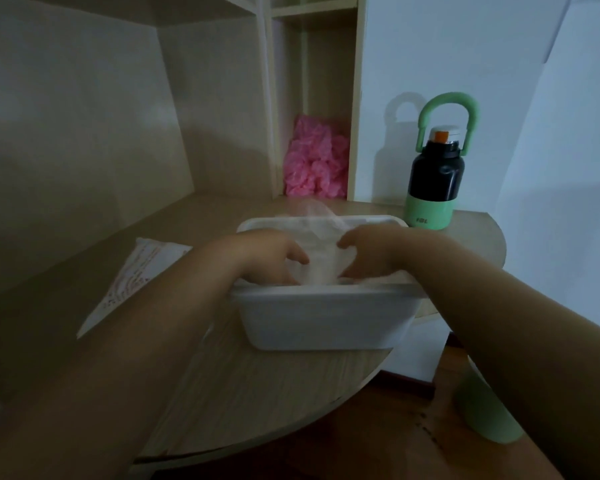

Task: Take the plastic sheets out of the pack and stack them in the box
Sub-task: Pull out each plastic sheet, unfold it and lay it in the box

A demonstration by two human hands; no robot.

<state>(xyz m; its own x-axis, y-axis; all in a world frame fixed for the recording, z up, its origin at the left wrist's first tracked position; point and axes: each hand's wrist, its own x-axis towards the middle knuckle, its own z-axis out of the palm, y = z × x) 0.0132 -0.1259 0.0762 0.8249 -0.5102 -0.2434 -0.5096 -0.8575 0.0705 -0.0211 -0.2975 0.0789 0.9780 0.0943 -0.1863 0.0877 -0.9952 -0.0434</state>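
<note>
White plastic box (323, 320) sits at the centre of the frame on the pale wooden bench (257, 393), with the clear plastic sheets (321, 251) inside it, one edge rising over the far rim. Left hand (267, 254) and right hand (374, 251) both reach into the box, fingers bent down onto the sheets; blur hides whether they grip or only press. The flat pack (136, 275) lies on the bench left of the box. A black-and-green bottle (433, 174) stands at upper right.
</note>
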